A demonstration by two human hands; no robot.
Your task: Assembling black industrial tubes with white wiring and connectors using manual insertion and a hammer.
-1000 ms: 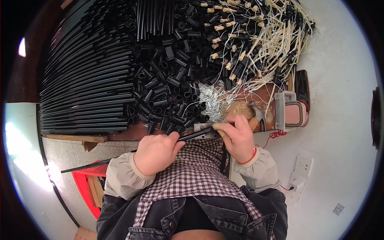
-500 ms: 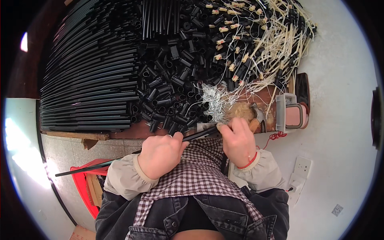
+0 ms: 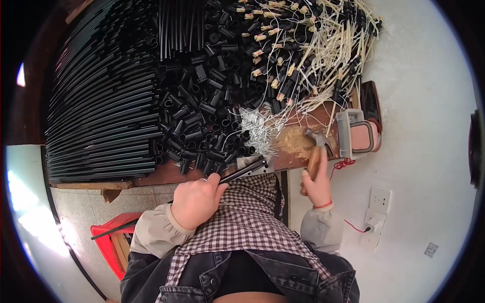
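Note:
A long thin black rod is gripped in my left hand. Its far end rests over a small metal plate at the table's front edge, and its other end sticks out to the left behind my forearm. My right hand is closed round the wooden handle of a hammer, whose metal head lies over the worn patch of the tabletop. Just beyond the rod's far end is a pile of small silvery pins.
Black rods fill the table's left. Short black plastic fittings cover the middle, and cream-wired parts the back right. A clear box, a pink-lidded container and a phone-like slab stand right. A red bin sits lower left.
My right hand has let go of the rod, moved right and closed on the hammer handle. My left hand still holds the rod. The whole view has shifted slightly.

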